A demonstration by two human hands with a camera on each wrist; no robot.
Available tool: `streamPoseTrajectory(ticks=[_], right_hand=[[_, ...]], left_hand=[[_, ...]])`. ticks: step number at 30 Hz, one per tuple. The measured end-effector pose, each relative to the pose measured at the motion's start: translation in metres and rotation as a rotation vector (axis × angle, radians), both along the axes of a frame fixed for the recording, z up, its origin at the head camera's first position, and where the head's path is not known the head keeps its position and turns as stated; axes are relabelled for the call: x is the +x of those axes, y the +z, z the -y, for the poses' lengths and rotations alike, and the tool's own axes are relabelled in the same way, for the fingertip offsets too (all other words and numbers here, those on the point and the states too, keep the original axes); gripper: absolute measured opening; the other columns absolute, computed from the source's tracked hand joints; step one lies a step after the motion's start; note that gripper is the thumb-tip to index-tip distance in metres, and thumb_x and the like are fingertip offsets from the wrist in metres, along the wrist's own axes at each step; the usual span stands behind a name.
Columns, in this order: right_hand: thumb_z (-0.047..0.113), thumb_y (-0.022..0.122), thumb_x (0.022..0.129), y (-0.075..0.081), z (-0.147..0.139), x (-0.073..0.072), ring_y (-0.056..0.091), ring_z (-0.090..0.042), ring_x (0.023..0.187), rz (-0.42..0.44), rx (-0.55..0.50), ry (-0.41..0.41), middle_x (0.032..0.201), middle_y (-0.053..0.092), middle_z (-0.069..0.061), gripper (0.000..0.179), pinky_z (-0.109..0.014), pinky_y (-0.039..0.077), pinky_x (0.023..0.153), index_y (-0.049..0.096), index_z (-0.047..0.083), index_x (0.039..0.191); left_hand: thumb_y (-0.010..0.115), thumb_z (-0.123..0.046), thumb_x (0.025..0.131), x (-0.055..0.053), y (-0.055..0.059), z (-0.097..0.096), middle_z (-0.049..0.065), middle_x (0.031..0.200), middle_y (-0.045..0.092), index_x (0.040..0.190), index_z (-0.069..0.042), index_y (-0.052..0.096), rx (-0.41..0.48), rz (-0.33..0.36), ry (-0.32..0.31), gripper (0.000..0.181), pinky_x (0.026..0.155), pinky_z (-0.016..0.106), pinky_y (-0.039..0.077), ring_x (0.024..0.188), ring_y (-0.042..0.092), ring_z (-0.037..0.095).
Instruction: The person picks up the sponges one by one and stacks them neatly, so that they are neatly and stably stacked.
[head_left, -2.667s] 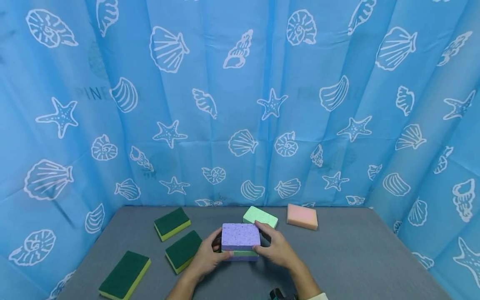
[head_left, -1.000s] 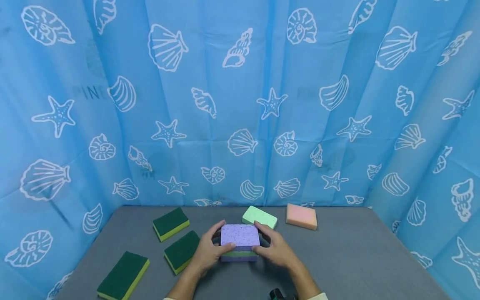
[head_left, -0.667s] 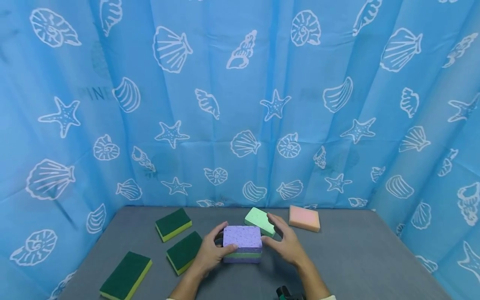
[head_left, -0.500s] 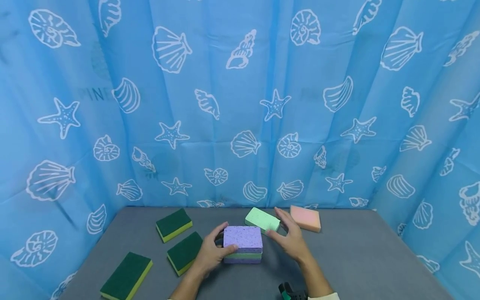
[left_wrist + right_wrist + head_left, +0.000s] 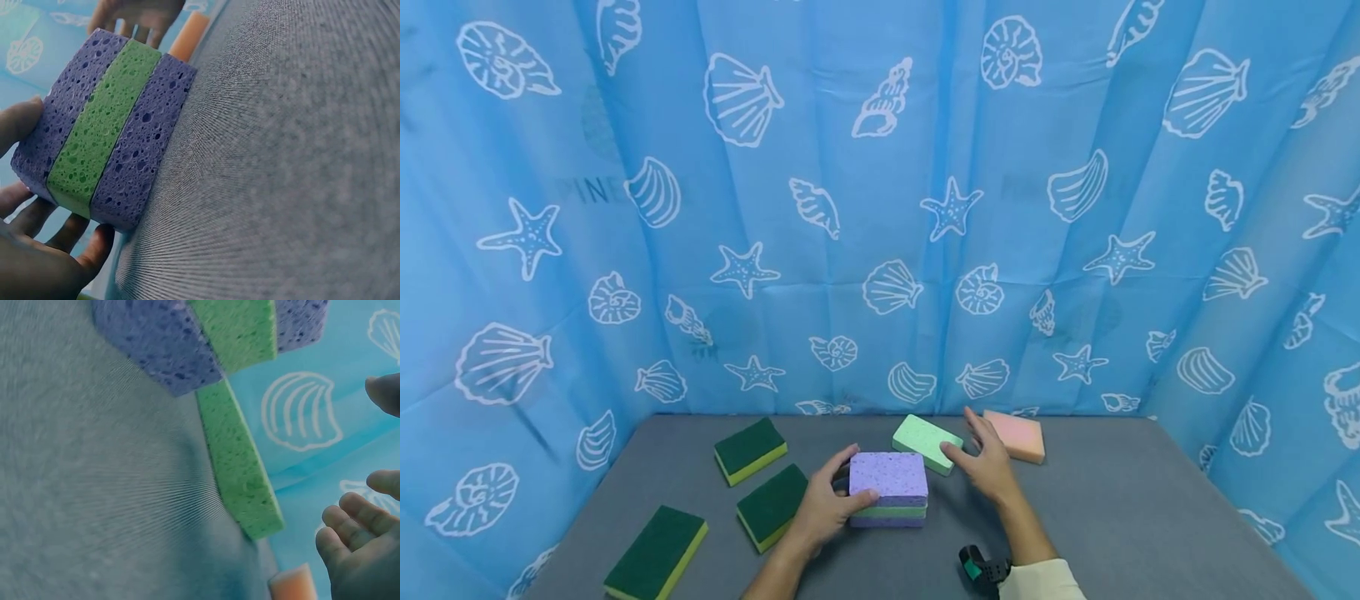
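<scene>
Three sponges form a stack on the table: a purple sponge (image 5: 889,473) on top, a green sponge (image 5: 106,125) in the middle and another purple sponge (image 5: 147,144) at the bottom. My left hand (image 5: 822,507) holds the stack's left end, thumb at the front of the top sponge and fingers along the side. Past the stack's right side, my right hand (image 5: 989,468) is spread with nothing in it. Its thumb overlaps the right end of a loose light green sponge (image 5: 921,438) in the head view; the right wrist view shows the fingers (image 5: 350,528) apart from that sponge.
Several green-and-yellow scrub sponges lie to the left, among them a near one (image 5: 655,550) and a far one (image 5: 749,448). An orange-pink sponge (image 5: 1017,435) lies at the back right. A blue shell-patterned curtain (image 5: 880,208) closes off the grey table's (image 5: 1120,500) back.
My right hand has let go of the stack and moved right and away, toward the light green and orange-pink sponges. My left hand stays on the stack.
</scene>
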State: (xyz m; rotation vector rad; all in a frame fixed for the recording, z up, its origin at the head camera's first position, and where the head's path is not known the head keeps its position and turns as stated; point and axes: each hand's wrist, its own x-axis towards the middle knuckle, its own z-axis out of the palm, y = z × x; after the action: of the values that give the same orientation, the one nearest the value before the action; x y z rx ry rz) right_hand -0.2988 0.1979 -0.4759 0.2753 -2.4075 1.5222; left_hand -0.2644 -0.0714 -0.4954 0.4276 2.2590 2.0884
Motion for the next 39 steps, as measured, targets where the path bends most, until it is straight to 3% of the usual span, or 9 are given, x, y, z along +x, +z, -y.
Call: streamPoseTrajectory(ticks=[11, 21, 33, 39], right_hand=[[0.024, 0.074, 0.085, -0.02, 0.0, -0.004, 0.034, -0.045, 0.131, 0.052, 0.075, -0.017, 0.144, 0.034, -0.031, 0.082, -0.055, 0.032, 0.103, 0.031, -0.01, 0.146], [0.034, 0.076, 0.084, -0.033, -0.001, -0.007, 0.03, -0.049, 0.132, 0.12, 0.252, -0.026, 0.143, 0.033, -0.035, 0.089, -0.061, 0.028, 0.102, 0.029, -0.012, 0.145], [0.022, 0.077, 0.083, -0.033, 0.004, -0.012, 0.034, -0.05, 0.128, 0.12, 0.389, -0.091, 0.141, 0.035, -0.035, 0.084, -0.061, 0.03, 0.101, 0.031, -0.012, 0.144], [0.019, 0.076, 0.084, -0.035, 0.003, -0.01, 0.035, -0.049, 0.128, 0.14, 0.381, -0.125, 0.141, 0.037, -0.033, 0.078, -0.06, 0.032, 0.1, 0.035, -0.01, 0.144]], left_hand=[[0.079, -0.019, 0.083, 0.001, -0.003, -0.001, 0.023, 0.14, 0.042, 0.147, 0.001, 0.035, 0.011, 0.002, -0.008, 0.08, 0.087, 0.039, 0.049, 0.123, 0.043, 0.037], [0.079, -0.02, 0.083, 0.002, -0.001, 0.001, 0.023, 0.14, 0.042, 0.147, 0.001, 0.036, 0.006, 0.009, -0.002, 0.08, 0.088, 0.041, 0.049, 0.123, 0.043, 0.036], [0.078, -0.022, 0.084, -0.002, 0.001, 0.003, 0.021, 0.141, 0.043, 0.147, -0.001, 0.037, -0.007, -0.011, -0.004, 0.079, 0.092, 0.044, 0.046, 0.124, 0.042, 0.035], [0.079, -0.021, 0.083, -0.003, 0.0, 0.001, 0.021, 0.141, 0.042, 0.147, 0.001, 0.036, 0.007, 0.004, -0.007, 0.08, 0.091, 0.042, 0.046, 0.125, 0.041, 0.036]])
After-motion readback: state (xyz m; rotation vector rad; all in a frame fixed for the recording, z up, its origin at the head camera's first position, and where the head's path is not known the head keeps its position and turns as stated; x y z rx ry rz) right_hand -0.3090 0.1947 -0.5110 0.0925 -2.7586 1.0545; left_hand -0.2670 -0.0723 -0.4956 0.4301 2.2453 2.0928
